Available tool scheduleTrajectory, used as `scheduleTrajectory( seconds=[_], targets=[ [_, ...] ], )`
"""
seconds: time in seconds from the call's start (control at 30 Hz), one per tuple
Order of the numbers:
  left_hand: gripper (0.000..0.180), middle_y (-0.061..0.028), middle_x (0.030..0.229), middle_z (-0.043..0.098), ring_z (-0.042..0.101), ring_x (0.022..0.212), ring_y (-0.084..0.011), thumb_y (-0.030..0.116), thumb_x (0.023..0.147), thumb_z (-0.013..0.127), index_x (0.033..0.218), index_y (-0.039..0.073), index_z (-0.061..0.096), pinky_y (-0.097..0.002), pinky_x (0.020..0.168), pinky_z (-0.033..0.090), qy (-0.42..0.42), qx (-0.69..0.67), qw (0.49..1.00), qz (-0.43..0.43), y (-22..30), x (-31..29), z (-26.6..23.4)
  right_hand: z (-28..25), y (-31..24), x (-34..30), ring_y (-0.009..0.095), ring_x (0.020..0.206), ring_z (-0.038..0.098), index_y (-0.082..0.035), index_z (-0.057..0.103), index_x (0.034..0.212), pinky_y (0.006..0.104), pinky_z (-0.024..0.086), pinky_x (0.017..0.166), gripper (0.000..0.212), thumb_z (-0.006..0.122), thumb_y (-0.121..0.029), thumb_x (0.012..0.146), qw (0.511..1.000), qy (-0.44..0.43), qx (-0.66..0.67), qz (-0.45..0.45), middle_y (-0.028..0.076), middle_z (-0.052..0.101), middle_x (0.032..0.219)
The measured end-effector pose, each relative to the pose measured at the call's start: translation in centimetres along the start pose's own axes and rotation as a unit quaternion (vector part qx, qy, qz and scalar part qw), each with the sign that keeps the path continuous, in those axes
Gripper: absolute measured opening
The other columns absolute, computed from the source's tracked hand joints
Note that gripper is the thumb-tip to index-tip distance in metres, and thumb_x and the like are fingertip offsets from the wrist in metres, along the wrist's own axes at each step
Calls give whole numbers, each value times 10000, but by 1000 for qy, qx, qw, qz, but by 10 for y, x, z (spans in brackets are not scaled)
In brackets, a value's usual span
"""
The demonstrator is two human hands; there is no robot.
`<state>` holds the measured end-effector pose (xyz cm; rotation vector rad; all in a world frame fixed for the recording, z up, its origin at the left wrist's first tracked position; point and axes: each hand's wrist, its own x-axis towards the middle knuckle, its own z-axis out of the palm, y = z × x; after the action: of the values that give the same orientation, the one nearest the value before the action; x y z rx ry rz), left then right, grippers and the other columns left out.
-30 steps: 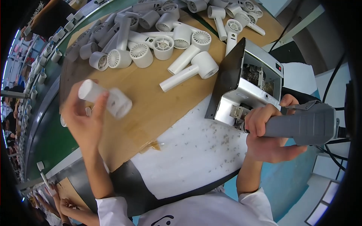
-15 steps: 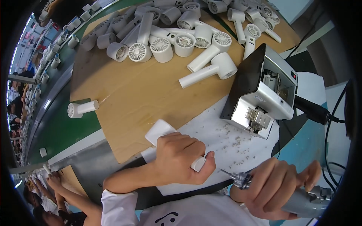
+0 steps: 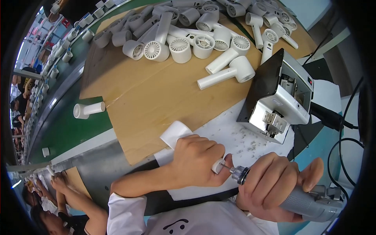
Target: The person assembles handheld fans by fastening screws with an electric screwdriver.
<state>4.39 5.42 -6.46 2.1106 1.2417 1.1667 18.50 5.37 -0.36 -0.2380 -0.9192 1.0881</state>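
A white handheld fan (image 3: 174, 132) is gripped in my left hand (image 3: 199, 161), the fingers wrapped around its handle. Its round head sticks out on the far left side of my fist, and the handle's end shows by my thumb. My right hand (image 3: 272, 184) is closed around a grey electric screwdriver (image 3: 313, 204), its thumb raised off the body. The thin bit points left and meets the end of the fan handle. Whether a screw sits on the bit is too small to tell.
Many white fans (image 3: 180, 50) are piled on the brown cardboard (image 3: 141, 105). A black and silver screw feeder (image 3: 274, 98) stands at right on white paper (image 3: 211, 133) strewn with small screws. A single fan (image 3: 89, 110) lies by a conveyor line at left. Cables hang at right. Co-workers sit lower left.
The screwdriver bit, apart from the fan before, has come to the handle's end. The hands have drawn closer together. The whole view has shifted slightly.
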Motion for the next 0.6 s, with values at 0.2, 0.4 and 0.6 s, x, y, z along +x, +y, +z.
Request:
scheduleTrajectory(
  seconds=[0.2, 0.4, 0.6],
  targets=[
    [182, -46, 462, 463, 424, 378, -243, 72, 602, 678, 540, 81, 507, -326, 396, 313, -15, 4, 1000, -27, 0, -1, 0, -1, 7, 0, 151, 287, 432, -125, 331, 923, 278, 424, 339, 389, 579, -424, 894, 999, -17, 40, 16, 44, 502, 437],
    [184, -61, 455, 462, 443, 376, -251, 110, 643, 665, 542, 74, 516, -331, 396, 350, -31, 5, 999, -13, 5, 2, -1, -29, -6, 11, 147, 378, 401, -109, 338, 1078, 288, 409, 488, 576, 527, -604, 852, 999, -28, -14, 10, 28, 473, 511],
    [187, -70, 466, 475, 440, 375, -255, 96, 743, 541, 560, 62, 526, -342, 395, 364, -15, -108, 994, -29, -1, 4, -12, -87, -13, 39, 159, 499, 415, -75, 256, 1207, 335, 385, 511, 874, 389, -831, 790, 988, -25, -146, -45, 58, 474, 636]
  ],
)
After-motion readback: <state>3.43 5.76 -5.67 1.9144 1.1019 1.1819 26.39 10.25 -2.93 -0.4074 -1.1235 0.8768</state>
